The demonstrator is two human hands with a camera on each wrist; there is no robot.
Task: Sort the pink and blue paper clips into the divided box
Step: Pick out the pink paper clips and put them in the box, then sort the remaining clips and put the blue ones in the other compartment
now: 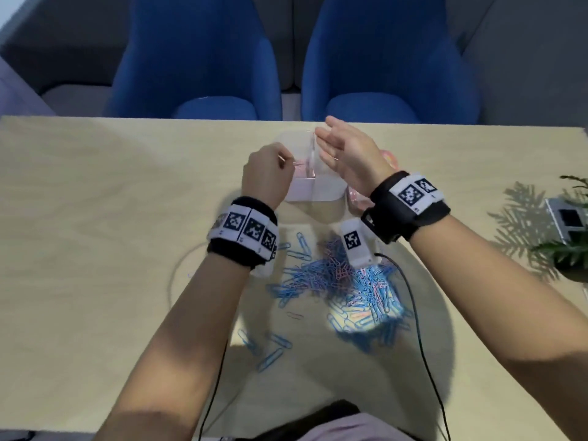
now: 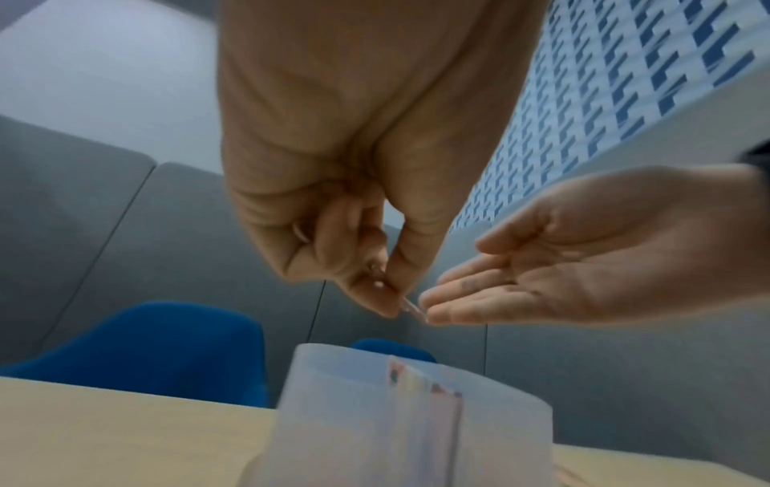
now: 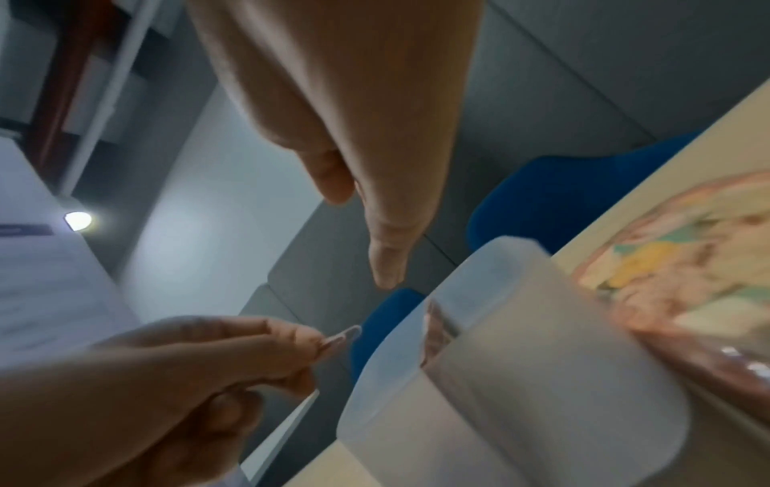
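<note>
Blurring pink clip (image 3: 342, 336) in left hand (image 1: 265, 176), colour barely discernible.

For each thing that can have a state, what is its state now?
left hand: pinches one pink clip above the divided box.
right hand: open, fingers straight, over the box.
divided box: uncovered, pink clips in its left compartment.
pile of clips: mixed, unsorted on the table.
</note>
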